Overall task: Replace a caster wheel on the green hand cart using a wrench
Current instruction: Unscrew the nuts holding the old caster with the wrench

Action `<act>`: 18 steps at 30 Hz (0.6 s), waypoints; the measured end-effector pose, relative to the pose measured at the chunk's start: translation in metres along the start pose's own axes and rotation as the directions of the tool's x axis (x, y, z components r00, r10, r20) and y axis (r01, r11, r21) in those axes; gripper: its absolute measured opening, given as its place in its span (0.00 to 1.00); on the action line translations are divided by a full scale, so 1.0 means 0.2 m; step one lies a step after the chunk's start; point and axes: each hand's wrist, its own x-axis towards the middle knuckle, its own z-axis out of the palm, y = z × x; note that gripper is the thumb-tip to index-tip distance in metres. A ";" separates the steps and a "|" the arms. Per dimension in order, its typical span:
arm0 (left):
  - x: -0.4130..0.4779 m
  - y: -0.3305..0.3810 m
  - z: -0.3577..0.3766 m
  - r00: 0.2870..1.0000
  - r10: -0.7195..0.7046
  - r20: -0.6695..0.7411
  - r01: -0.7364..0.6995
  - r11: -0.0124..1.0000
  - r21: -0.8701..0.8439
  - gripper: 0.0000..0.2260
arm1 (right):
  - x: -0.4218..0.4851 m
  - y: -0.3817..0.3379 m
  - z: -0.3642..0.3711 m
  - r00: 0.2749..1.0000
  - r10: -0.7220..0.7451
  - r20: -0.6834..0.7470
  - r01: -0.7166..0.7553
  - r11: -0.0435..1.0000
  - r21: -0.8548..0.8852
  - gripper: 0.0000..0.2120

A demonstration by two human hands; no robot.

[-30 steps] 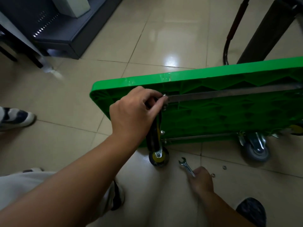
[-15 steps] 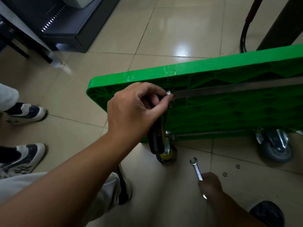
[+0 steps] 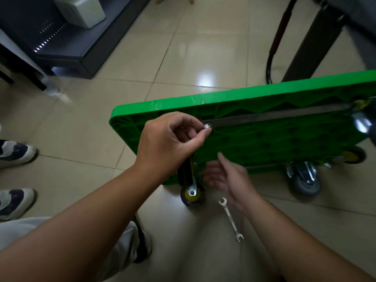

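Observation:
The green hand cart point(image 3: 274, 139) stands on its side on the tiled floor, its ribbed underside facing me. My left hand point(image 3: 171, 143) pinches a small silver nut point(image 3: 207, 126) at the end of the cart's metal bar point(image 3: 274, 117). Below that hand hangs a black caster wheel with a yellow hub point(image 3: 192, 193). My right hand point(image 3: 227, 176) is blurred, its fingers spread, lifted beside the cart's lower edge and holding nothing. The silver wrench point(image 3: 231, 219) lies flat on the floor under that hand.
A grey caster point(image 3: 305, 180) and a yellow-hubbed wheel point(image 3: 354, 154) sit at the cart's lower right. The cart's black handle tube point(image 3: 273, 49) curves behind it. A dark low cabinet point(image 3: 67, 45) stands far left. Another person's shoes point(image 3: 14, 151) are at the left edge.
My right hand let go of the wrench, left it on the floor and rose toward the cart's lower edge. My left hand stays pinched at the nut.

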 end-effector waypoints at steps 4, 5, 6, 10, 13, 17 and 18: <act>-0.03 0.03 -0.03 0.999 0.037 0.028 -0.035 0.998 -0.045 0.06 | -0.24 -0.30 0.13 0.966 -0.153 0.209 0.096 0.961 0.261 0.23; -0.04 0.04 -0.05 0.999 0.039 0.034 -0.037 0.998 -0.056 0.06 | -0.28 -0.34 0.16 0.956 -0.193 0.221 0.127 0.952 0.279 0.20; -0.05 0.05 -0.06 0.999 0.034 0.040 -0.031 0.997 -0.070 0.06 | -0.32 -0.36 0.18 0.949 -0.224 0.223 0.158 0.947 0.281 0.17; -0.07 0.09 -0.11 0.998 0.033 0.045 -0.029 0.995 -0.095 0.06 | -0.41 -0.38 0.23 0.930 -0.288 0.230 0.218 0.932 0.289 0.15; -0.07 0.10 -0.16 0.990 0.078 0.121 -0.075 0.997 -0.032 0.10 | -0.43 -0.39 0.22 0.931 -0.314 0.187 0.256 0.925 0.281 0.16; -0.04 0.12 -0.26 0.976 0.130 0.172 -0.161 0.970 0.180 0.18 | -0.38 -0.35 0.11 0.865 -0.501 -0.007 0.484 0.838 -0.254 0.10; -0.02 0.13 -0.29 0.980 0.134 0.144 -0.160 0.970 0.184 0.18 | -0.35 -0.32 0.07 0.841 -0.541 -0.010 0.500 0.784 -0.368 0.10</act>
